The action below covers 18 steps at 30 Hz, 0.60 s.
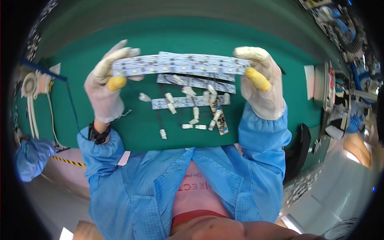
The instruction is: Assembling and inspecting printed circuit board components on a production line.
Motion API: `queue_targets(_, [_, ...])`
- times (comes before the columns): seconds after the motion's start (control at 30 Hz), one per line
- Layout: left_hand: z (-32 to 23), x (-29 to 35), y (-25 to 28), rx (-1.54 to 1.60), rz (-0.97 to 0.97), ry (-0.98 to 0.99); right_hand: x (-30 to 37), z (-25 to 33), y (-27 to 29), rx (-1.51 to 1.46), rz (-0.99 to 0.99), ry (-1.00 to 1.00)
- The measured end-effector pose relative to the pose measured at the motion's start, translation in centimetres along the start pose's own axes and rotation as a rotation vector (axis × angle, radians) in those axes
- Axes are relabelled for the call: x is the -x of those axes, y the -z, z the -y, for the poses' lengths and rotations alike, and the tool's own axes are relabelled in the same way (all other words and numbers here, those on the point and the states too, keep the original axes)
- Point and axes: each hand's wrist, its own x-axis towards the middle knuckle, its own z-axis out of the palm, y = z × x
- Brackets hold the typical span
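White circuit strip (182,69), apparently raised over the middle of the table (192,34), its length running parallel to the far edge. It is flat, narrow and stiff-looking, with a row of small yellowish square elements; a step in its upper outline suggests two overlapping pieces, though this cannot be settled. The left hand (105,82) pinches its left end and the right hand (264,82) its right end, each with thumb in front and fingers behind. Both wear thin, pale cloth gloves, with smooth yellow covers (258,79) on the thumbs.

Stage of work: the raised strip is in handling, gripped at both ends. An upper loose strip (200,83) and a lower loose strip (157,105) lie between it and the near edge, unheld; whether they are finished or waiting cannot be told. Dark, thin leads and blocky white connectors (196,113) lie over and around them, one connector (163,134) close to the near edge. A dark-and-cream patterned piece (222,126) slants beside the right end of the lower strip.

Outward, the table surface is matt green. A white fan (30,85) of rounded form stands by the left edge; blue, finely gridded sleeves (262,128) reach across the near edge.
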Motion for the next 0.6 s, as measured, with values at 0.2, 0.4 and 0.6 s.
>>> queue_targets(0.2, [0.3,-0.5,1.4,-0.175,0.205,-0.24,-0.7,-0.5,-0.8,0.212,-0.025,0.078])
queue_targets(0.4, [-0.5,-0.2,0.7,-0.326,0.151,-0.224,-0.4,-0.2,-1.2,-0.172,-0.011,-0.068])
queue_targets(0.6, [-1.1,-0.2,0.4,-0.418,0.118,-0.248,-0.5,-0.1,-1.0,-0.166,-0.031,-0.098])
